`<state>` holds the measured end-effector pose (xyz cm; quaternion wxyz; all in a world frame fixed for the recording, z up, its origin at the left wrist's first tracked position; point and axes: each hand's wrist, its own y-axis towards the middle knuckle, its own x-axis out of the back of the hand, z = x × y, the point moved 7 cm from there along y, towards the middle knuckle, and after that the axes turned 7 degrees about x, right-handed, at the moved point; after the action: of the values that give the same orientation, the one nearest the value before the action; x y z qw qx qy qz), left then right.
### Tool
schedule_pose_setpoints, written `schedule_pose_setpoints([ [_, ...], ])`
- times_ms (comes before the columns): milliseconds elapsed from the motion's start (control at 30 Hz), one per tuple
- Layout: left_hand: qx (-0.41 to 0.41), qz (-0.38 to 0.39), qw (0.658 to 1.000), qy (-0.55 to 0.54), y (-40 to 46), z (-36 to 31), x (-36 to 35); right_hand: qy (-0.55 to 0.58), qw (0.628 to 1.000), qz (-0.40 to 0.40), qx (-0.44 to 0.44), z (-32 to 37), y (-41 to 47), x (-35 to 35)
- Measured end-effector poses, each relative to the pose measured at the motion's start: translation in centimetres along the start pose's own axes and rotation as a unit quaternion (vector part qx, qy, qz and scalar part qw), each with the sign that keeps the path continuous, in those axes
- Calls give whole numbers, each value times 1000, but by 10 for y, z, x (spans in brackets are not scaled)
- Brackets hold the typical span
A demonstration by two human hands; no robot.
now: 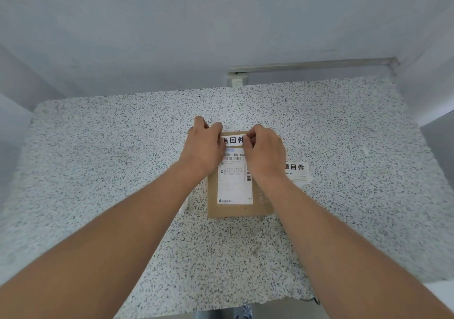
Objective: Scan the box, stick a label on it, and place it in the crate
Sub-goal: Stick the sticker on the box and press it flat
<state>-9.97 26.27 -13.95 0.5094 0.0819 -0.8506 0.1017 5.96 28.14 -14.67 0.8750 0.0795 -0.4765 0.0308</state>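
A flat brown cardboard box (pixel 260 200) lies on the speckled table (pixel 122 161), with a white shipping slip on its top face. Across the box's far end sits a white label (pixel 233 140) with bold black characters. My left hand (pixel 205 146) pinches the label's left end, fingers curled over the box's far left corner. My right hand (pixel 265 151) pinches the label's right end and covers the box's far right corner. Whether the label is stuck down flat I cannot tell. No crate and no scanner are in view.
A small stack of the same white labels (pixel 297 171) lies on the table just right of the box. A white wall socket (pixel 237 79) and a metal rail (pixel 314 65) run along the wall behind the table. The table's near edge is close to my body.
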Motion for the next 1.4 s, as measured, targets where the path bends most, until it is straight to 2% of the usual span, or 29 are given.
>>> schedule_pose_setpoints([
  [233,-14,-24,999,-17,0,0,2,20,999,-1,-28,-8,1,-2],
  [467,31,-46,995,-84,5,13,2,76,995,-22,-66,-22,7,0],
  [633,13,-71,991,-117,4,9,0,73,994,-26,-80,-27,14,-5],
  [900,17,-62,990,-129,2,13,-5,45,993,-4,-112,-28,25,-12],
  [1400,131,-77,963,-223,4,22,-3,120,984,-13,-134,-30,18,-7],
])
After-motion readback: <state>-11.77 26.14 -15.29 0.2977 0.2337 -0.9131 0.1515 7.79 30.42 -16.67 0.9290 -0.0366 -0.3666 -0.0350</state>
